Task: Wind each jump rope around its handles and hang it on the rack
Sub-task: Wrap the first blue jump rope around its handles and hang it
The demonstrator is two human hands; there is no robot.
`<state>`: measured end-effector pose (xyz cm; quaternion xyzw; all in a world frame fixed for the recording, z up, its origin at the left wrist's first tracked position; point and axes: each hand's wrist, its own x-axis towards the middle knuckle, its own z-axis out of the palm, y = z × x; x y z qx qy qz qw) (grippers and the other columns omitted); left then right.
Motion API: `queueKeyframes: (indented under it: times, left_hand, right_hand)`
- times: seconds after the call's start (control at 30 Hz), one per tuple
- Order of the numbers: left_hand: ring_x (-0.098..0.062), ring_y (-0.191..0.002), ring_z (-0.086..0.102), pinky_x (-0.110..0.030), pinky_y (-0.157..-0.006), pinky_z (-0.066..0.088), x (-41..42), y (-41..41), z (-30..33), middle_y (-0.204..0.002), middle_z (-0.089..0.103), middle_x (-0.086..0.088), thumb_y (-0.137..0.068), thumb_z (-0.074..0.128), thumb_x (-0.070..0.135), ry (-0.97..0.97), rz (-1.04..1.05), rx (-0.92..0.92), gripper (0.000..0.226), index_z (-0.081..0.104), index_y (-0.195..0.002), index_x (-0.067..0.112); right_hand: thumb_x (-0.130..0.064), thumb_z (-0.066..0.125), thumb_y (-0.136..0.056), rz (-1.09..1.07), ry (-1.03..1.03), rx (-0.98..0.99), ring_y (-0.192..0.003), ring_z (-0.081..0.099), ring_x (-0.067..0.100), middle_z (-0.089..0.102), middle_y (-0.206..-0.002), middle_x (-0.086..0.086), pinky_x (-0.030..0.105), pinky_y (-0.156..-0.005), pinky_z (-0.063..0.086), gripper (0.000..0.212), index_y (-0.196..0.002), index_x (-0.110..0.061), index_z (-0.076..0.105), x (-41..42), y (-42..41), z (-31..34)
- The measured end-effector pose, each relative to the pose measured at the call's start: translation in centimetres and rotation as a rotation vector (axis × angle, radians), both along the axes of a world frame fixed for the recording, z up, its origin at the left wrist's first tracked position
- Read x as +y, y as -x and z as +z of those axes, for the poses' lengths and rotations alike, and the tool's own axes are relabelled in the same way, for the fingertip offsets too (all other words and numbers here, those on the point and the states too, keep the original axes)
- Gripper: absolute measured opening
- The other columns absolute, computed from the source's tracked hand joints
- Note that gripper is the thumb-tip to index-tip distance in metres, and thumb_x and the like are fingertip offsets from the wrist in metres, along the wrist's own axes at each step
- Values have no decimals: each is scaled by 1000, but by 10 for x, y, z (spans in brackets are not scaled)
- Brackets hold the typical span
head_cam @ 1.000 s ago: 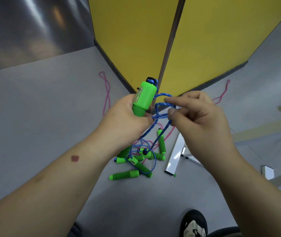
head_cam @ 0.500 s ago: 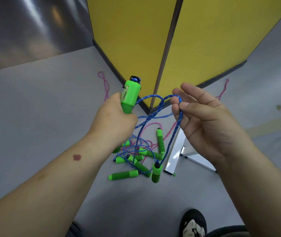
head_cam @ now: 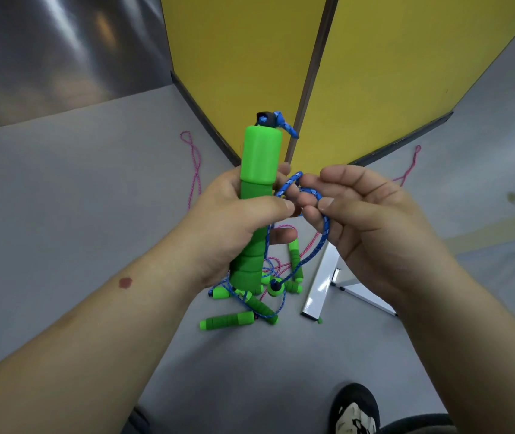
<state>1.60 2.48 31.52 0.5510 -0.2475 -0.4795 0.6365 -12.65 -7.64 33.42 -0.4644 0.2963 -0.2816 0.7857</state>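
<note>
Head view: the left hand (head_cam: 234,223) is wrapped around 1 upright green handle (head_cam: 257,183). The right hand (head_cam: 372,220) pinches the blue rope (head_cam: 312,195) between thumb and fingers just beside it. The rope's second handle (head_cam: 275,288) dangles above a pile of ropes (head_cam: 250,303) on the grey floor (head_cam: 62,198).

hands (head_cam: 281,220) closer together than before
</note>
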Motion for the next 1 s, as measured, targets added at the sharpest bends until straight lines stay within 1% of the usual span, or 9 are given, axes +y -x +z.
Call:
queueKeyframes:
  times: [0.17, 0.3, 0.4, 0.5, 0.57, 0.7, 0.83, 0.9, 1.0]
  left_hand:
    - [-21, -76, 69, -36, -79, 58, -1, -1, -4, -89, 75, -10, -77, 69, 14, -7, -64, -246, 7, 69, -84, 13]
    - [-22, -74, 74, -41, -80, 61, -3, -7, -6, -82, 77, -9, -79, 71, 19, -61, 69, -359, 11, 70, -88, 13]
    - [-18, -66, 71, -43, -76, 63, -5, -11, -6, -69, 73, 0, -88, 73, 14, -83, 212, -413, 4, 69, -88, 14]
    - [-23, -65, 72, -48, -77, 62, -5, -23, -9, -67, 71, 6, -82, 72, 27, -138, 366, -425, 11, 68, -88, 19]
    - [-19, -63, 70, -47, -77, 62, -4, -28, -10, -68, 71, 7, -85, 72, 22, -145, 407, -416, 5, 68, -88, 21]
    - [-22, -68, 74, -40, -66, 60, 1, -21, -4, -72, 72, 1, -94, 71, 11, -119, 196, -434, 10, 68, -90, 19]
    - [-34, -77, 77, -50, -69, 64, 4, -5, 0, -82, 78, -7, -89, 73, 22, -118, -64, -472, 13, 70, -101, 24]
    - [-29, -75, 77, -53, -72, 64, 2, 0, -1, -79, 78, -5, -89, 73, 25, -138, -68, -542, 12, 69, -100, 26]
    - [-23, -67, 76, -51, -72, 64, 0, -2, -2, -71, 77, -3, -90, 73, 16, -145, 59, -587, 8, 67, -91, 22]
  right_hand:
    - [25, 50, -89, 34, 102, 46, -98, 73, 39, 71, -103, 19, 34, -79, 62, 31, -98, -5, 57, 1, 0, -4]
    - [23, 54, -87, 64, 142, 94, -78, 72, 30, 65, -106, 17, 30, -69, 58, 31, -96, -6, 57, 0, 3, -3]
    - [24, 52, -88, 120, 119, 103, -69, 69, 25, 67, -102, 15, 30, -63, 55, 32, -98, -6, 57, -1, 4, -1]
    - [16, 55, -90, 173, 218, 329, -57, 62, 22, 74, -90, 13, 29, -53, 50, 24, -100, -3, 63, -6, 6, -2]
    - [10, 59, -89, 212, 305, 487, -50, 56, 17, 75, -81, 11, 26, -48, 45, 19, -97, -4, 68, -8, 8, -5]
    - [4, 62, -92, 114, 304, 415, -46, 52, 11, 75, -78, 10, 17, -43, 39, 14, -95, -6, 72, -5, 5, -4]
    - [1, 65, -92, 62, 361, 382, -49, 53, 14, 72, -73, 14, 23, -45, 42, 12, -94, -8, 73, -5, 2, -9]
    - [0, 67, -92, 82, 386, 369, -49, 54, 16, 67, -67, 16, 26, -46, 44, 8, -94, -7, 71, -3, 1, -11]
    - [-2, 68, -92, 121, 376, 354, -52, 56, 17, 71, -76, 20, 28, -50, 47, 7, -96, -7, 67, -3, 3, -9]
